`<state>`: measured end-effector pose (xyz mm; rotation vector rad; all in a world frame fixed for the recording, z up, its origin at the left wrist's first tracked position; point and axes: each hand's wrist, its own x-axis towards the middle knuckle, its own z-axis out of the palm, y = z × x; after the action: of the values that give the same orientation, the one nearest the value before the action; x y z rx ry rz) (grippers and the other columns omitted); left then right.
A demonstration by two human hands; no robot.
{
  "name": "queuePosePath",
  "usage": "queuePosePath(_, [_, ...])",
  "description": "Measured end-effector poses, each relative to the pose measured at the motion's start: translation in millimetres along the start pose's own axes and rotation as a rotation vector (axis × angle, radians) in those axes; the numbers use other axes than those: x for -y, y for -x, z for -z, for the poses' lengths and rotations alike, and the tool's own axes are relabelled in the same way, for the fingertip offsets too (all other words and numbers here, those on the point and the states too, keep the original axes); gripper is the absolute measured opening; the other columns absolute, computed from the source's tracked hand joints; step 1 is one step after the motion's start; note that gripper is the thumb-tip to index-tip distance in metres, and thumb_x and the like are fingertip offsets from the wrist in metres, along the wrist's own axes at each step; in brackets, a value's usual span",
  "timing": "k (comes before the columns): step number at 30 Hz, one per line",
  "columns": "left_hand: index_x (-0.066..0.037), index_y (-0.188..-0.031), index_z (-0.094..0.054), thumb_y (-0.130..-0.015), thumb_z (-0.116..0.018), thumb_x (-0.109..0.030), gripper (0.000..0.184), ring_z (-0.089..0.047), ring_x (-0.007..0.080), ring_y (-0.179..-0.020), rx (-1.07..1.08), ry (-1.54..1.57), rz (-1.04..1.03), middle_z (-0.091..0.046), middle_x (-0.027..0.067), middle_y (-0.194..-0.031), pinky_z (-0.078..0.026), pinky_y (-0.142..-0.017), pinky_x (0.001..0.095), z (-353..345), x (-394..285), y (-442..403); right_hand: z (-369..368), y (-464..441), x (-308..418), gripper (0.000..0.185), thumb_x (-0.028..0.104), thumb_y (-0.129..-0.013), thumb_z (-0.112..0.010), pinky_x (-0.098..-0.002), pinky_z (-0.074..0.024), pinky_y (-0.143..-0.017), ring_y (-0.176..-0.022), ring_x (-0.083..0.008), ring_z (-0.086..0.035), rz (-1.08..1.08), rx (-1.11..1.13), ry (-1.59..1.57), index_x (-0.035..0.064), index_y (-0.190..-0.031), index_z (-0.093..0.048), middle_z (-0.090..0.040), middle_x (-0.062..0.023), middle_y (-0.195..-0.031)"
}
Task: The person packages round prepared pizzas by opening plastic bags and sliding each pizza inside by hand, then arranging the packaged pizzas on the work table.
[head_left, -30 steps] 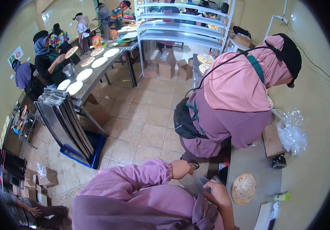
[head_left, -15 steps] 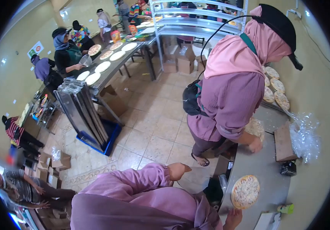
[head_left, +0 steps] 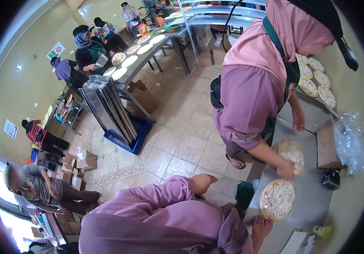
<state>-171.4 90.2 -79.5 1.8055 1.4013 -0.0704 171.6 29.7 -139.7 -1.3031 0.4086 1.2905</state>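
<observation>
My left hand [head_left: 203, 183] is held out in front of my body, its fingers closed. A see-through plastic bag [head_left: 222, 191] seems to hang from it over the floor side of the metal table. At the table's near edge is my right hand [head_left: 261, 227], fingertips stretched to the near rim of a round topped pizza [head_left: 277, 199]. That pizza lies flat, with a shine like clear film over it. Just beyond, a co-worker's hand [head_left: 286, 170] touches a second pizza [head_left: 291, 153].
A co-worker in pink and purple [head_left: 254, 97] stands close ahead. A cardboard box [head_left: 328, 146] with clear plastic [head_left: 351, 144] and a green cup [head_left: 322, 231] are along the wall. Left stands a stack of trays [head_left: 108, 112] on a blue base [head_left: 142, 137].
My view has shifted, so the scene sits differently. The co-worker's arm has reached closer to the near pizza, and the second pizza shows more fully. My right hand is now closer against the near pizza's rim.
</observation>
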Motion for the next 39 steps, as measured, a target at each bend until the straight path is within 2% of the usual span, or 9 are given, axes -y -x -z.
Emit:
queuePosePath(4, [-0.001,-0.120,-0.047,-0.058,-0.043,0.012,0.063,-0.048,0.0309,-0.111,-0.050,0.011,0.023,-0.050,0.0180,-0.119,-0.038,-0.094,0.0337,1,-13,12,10,-12,1,0.020,0.028,-0.078,-0.052,-0.0305,-0.0434,-0.071,-0.076,-0.0174,-0.053,0.000,0.061,-0.016,0.0107,-0.086,-0.047,-0.052,-0.0057,-0.079])
queuePosePath(9, [-0.001,-0.115,-0.051,-0.066,-0.047,0.008,0.050,-0.051,0.0335,-0.106,-0.132,0.157,0.104,-0.056,0.0192,-0.111,-0.040,-0.091,0.0348,-6,-17,25,-1,-19,1,0.048,0.023,-0.085,-0.043,-0.0459,-0.0344,-0.099,-0.119,-0.0284,-0.040,0.337,0.471,-0.237,0.0025,-0.128,-0.034,-0.039,-0.0151,-0.129])
queuePosePath(13, [0.000,-0.113,-0.053,-0.065,-0.044,0.010,0.050,-0.052,0.0336,-0.105,-0.196,0.007,-0.086,-0.056,0.0207,-0.110,-0.041,-0.090,0.0346,1,3,21,9,-67,4,0.040,0.025,-0.089,-0.034,-0.0390,-0.0405,-0.092,-0.107,-0.0234,-0.050,0.447,0.751,-0.387,0.0038,-0.122,-0.040,-0.051,-0.0117,-0.116])
queuePosePath(26, [0.001,-0.116,-0.050,-0.060,-0.042,0.017,0.059,-0.058,0.0298,-0.098,-0.062,0.005,-0.126,-0.055,0.0204,-0.112,-0.048,-0.080,0.0330,35,3,1,-15,-66,1,0.048,0.003,-0.079,-0.054,-0.0360,-0.0413,-0.090,-0.106,-0.0252,-0.051,0.474,0.477,-0.452,-0.0010,-0.124,-0.039,-0.051,-0.0132,-0.118])
queuePosePath(29, [0.001,-0.117,-0.049,-0.060,-0.042,0.017,0.059,-0.058,0.0300,-0.099,-0.044,0.016,-0.135,-0.054,0.0206,-0.113,-0.048,-0.079,0.0326,46,4,2,-12,-61,3,0.051,0.001,-0.075,-0.057,-0.0352,-0.0414,-0.089,-0.105,-0.0252,-0.052,0.525,0.270,-0.306,-0.0010,-0.123,-0.041,-0.049,-0.0138,-0.119])
queuePosePath(32, [0.001,-0.117,-0.049,-0.060,-0.043,0.018,0.059,-0.058,0.0298,-0.099,-0.032,0.022,-0.162,-0.054,0.0205,-0.113,-0.049,-0.078,0.0318,54,21,5,-9,-36,9,0.050,0.003,-0.072,-0.061,-0.0342,-0.0418,-0.086,-0.102,-0.0246,-0.052,0.631,-0.369,0.009,-0.0023,-0.119,-0.044,-0.049,-0.0143,-0.118])
queuePosePath(34, [0.001,-0.117,-0.049,-0.060,-0.043,0.018,0.059,-0.058,0.0296,-0.099,-0.029,0.031,-0.197,-0.054,0.0204,-0.114,-0.049,-0.078,0.0316,61,32,4,-8,-21,11,0.051,0.010,-0.066,-0.064,-0.0360,-0.0450,-0.081,-0.093,-0.0294,-0.056,0.938,-0.681,0.589,-0.0019,-0.113,-0.049,-0.057,-0.0165,-0.103])
queuePosePath(38, [0.002,-0.116,-0.049,-0.060,-0.043,0.018,0.059,-0.059,0.0283,-0.098,-0.021,0.017,-0.170,-0.053,0.0201,-0.115,-0.049,-0.077,0.0321,73,49,1,-10,-51,12,0.045,0.013,-0.063,-0.064,-0.0383,-0.0439,-0.082,-0.091,-0.0292,-0.058,0.760,-0.417,0.875,-0.0008,-0.106,-0.055,-0.061,-0.0170,-0.092])
queuePosePath(39, [0.002,-0.116,-0.050,-0.060,-0.043,0.018,0.059,-0.059,0.0285,-0.098,-0.025,0.042,-0.169,-0.054,0.0200,-0.115,-0.049,-0.078,0.0320,76,52,0,-16,-64,12,0.038,0.017,-0.066,-0.066,-0.0336,-0.0452,-0.063,-0.072,-0.0238,-0.058,0.742,-0.400,0.788,-0.0016,-0.098,-0.057,-0.059,-0.0147,-0.078])
